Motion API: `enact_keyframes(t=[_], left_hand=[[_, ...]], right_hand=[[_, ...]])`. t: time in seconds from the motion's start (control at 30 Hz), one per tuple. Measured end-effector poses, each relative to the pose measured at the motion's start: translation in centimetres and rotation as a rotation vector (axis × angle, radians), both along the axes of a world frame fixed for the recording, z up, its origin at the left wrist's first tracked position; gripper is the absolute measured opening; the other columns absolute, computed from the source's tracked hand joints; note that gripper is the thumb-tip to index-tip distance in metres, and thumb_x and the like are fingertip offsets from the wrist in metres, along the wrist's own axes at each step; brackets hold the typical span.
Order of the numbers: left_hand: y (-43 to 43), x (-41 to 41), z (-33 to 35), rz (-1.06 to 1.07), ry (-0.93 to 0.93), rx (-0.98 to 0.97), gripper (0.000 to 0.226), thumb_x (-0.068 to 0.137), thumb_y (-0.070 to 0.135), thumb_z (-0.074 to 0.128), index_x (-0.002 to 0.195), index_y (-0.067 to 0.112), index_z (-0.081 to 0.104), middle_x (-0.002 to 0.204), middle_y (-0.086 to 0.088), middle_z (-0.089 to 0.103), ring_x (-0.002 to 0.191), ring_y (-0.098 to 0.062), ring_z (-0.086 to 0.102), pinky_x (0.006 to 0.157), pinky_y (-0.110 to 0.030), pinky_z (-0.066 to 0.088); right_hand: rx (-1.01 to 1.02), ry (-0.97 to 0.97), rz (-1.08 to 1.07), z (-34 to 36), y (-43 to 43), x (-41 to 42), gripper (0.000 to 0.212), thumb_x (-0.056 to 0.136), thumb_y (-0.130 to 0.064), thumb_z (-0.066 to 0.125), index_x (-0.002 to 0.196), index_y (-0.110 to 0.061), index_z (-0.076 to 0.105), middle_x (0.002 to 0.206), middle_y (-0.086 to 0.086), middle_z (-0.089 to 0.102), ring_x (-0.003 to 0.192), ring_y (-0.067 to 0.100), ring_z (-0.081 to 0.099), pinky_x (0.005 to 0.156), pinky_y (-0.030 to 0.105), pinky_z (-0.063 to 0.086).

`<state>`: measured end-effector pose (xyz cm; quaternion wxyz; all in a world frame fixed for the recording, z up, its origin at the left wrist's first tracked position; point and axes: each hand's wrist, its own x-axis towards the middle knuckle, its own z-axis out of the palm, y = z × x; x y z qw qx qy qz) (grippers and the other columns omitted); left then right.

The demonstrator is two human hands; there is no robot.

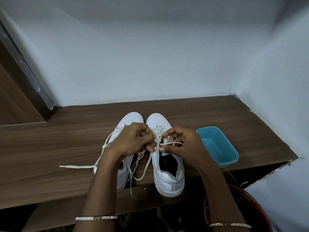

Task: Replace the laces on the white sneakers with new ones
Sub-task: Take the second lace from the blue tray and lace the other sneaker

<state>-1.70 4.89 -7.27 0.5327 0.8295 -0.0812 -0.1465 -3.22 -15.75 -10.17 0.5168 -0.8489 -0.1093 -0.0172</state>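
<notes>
Listing what stands on the brown wood-grain worktop (50, 148):

- Left sneaker (133, 118) and right sneaker (167, 180), both white. They sit side by side with toes pointing away from the person and heels at the near edge.
- Left grip (132, 139): the forearm reaches over the left sneaker, back of the hand up. The fingers are curled tight and the thumb tip pinches a strand of lace (170, 143) by the gap between the shoes.
- Right grip (182, 146): it hovers over the right sneaker's tongue with the wrist bent inward. Forefinger and thumb are clenched on the same pale lace, just beside the left thumb. The strand runs across its fingers.
- Trailing lace (78, 166): it lies flat on the worktop, running left from the left sneaker.
- More slack loops hang between the shoes and over the near edge.
- Blue tub (217, 146): it sits just right of the right hand.
- Bangles: one on the left wrist (96, 218) and one on the right wrist (229, 224).
- Red-rimmed bucket (247, 198): it sits below the worktop, at the lower right.
</notes>
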Motion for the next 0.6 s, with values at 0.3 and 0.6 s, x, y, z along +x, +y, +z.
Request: enact_keyframes(t=[0.3, 0.6], left_hand=[[0.1, 0.7, 0.8, 0.489, -0.022, -0.802, 0.016, 0.103, 0.011, 0.038, 0.088, 0.012, 0.044, 0.056, -0.002, 0.054, 0.050, -0.020, 0.054, 0.058, -0.036, 0.057], [1.2, 0.6, 0.6, -0.001, -0.425, 0.512, 0.033, 0.065, 0.067, 0.077, 0.088, 0.042, 0.074, 0.073, 0.013, 0.060, 0.067, -0.002, 0.053, 0.060, -0.024, 0.038]], right_hand=[[0.009, -0.047, -0.024, -0.2, -0.1, -0.2, 0.035, 0.068, -0.029, 0.091, 0.098, -0.030, 0.073, 0.076, -0.014, 0.061, 0.049, 0.005, 0.041, 0.052, 0.026, 0.041], [0.063, -0.128, -0.245, -0.6, -0.2, 0.1, 0.016, 0.085, -0.015, 0.075, 0.096, -0.025, 0.073, 0.088, -0.006, 0.069, 0.069, 0.012, 0.062, 0.061, 0.021, 0.053]])
